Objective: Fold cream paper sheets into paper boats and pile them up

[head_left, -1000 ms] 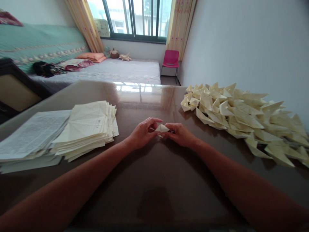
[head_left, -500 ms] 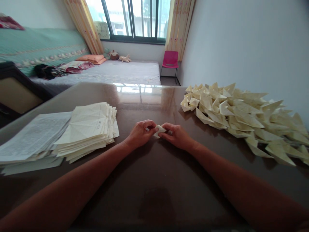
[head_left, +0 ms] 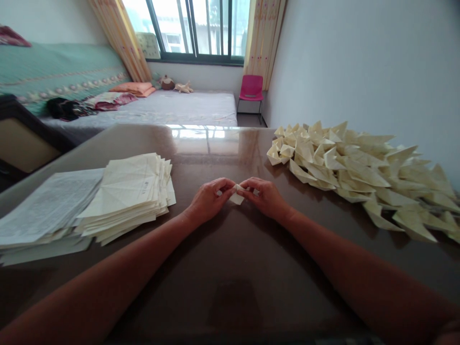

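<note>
A small folded piece of cream paper (head_left: 236,198) is held between both hands above the middle of the brown table (head_left: 201,268). My left hand (head_left: 212,196) pinches its left side between thumb and fingers. On the other side, my right hand (head_left: 262,195) grips its upper right part, the fingertips of both hands almost meeting at the top. The paper's lower corner points down toward me; its upper part is partly covered by the fingers.
Left of my hands lies a stack of creased cream sheets (head_left: 125,184), beside printed sheets (head_left: 50,201). A large heap of folded paper boats (head_left: 352,165) spreads along the right, near the wall. Beyond the table are a bed (head_left: 201,105) and a pink chair (head_left: 251,88).
My right hand has shifted its hold upward and closer to the left fingertips. The folded paper has turned, its corner now pointing down. The whole view has shifted slightly.
</note>
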Tool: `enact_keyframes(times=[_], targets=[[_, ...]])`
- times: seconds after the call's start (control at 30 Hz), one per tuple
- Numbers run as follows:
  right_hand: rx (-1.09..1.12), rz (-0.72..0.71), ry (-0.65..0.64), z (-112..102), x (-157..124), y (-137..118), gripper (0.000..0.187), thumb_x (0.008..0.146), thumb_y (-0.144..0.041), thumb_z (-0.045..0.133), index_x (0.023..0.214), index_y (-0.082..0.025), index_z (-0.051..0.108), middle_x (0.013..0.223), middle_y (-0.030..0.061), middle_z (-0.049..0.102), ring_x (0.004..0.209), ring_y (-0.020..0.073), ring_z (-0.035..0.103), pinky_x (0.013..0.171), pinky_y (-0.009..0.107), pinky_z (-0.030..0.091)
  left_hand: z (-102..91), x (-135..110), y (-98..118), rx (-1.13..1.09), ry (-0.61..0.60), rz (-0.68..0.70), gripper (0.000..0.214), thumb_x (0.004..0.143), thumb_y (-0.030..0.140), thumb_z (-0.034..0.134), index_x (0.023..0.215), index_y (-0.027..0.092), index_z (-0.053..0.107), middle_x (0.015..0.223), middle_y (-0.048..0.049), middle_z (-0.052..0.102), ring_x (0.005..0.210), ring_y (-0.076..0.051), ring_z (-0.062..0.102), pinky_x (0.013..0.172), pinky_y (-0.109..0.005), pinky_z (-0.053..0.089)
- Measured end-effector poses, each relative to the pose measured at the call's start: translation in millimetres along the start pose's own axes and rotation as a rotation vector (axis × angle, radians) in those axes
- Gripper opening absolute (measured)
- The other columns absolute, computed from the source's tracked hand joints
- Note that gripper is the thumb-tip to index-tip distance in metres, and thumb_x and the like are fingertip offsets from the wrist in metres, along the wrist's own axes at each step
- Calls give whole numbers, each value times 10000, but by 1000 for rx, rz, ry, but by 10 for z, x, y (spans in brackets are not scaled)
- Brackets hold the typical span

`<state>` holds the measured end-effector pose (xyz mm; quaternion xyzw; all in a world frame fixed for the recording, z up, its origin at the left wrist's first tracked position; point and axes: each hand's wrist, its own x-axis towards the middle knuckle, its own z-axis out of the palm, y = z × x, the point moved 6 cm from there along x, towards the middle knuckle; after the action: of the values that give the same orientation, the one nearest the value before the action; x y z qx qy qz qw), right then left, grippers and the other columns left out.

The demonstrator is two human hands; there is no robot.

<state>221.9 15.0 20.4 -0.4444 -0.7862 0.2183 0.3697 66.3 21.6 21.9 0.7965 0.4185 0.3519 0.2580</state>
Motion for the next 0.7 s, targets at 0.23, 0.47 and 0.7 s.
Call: enact_keyframes(times=[0.23, 0.47, 0.7], targets=[[172, 71, 5, 0, 27, 8, 312, 840, -467, 594, 780, -181, 702, 738, 15, 646, 662, 126, 542, 633, 245, 423, -15, -5, 39, -26, 42, 27, 226, 878, 375, 536, 878, 175, 642, 787, -5, 617, 725, -116, 579, 588, -186, 453], [308, 168, -8, 36, 31, 100, 311, 791, -457, 638, 784, -154, 708, 661, 0, 619, 604, 114, 497, 583, 236, 390, -27, 16, 30, -39, 42, -4, 242, 876, 390, 544, 872, 172, 650, 797, -8, 645, 736, -121, 581, 613, -201, 446], [275, 144, -34, 23, 27, 80, 317, 819, -439, 606, 808, -142, 717, 638, 1, 608, 592, 112, 497, 571, 230, 385, -36, 25, 53, -25, 22, 14, 223, 870, 367, 540, 873, 164, 632, 771, 3, 607, 708, -111, 549, 587, -190, 422]])
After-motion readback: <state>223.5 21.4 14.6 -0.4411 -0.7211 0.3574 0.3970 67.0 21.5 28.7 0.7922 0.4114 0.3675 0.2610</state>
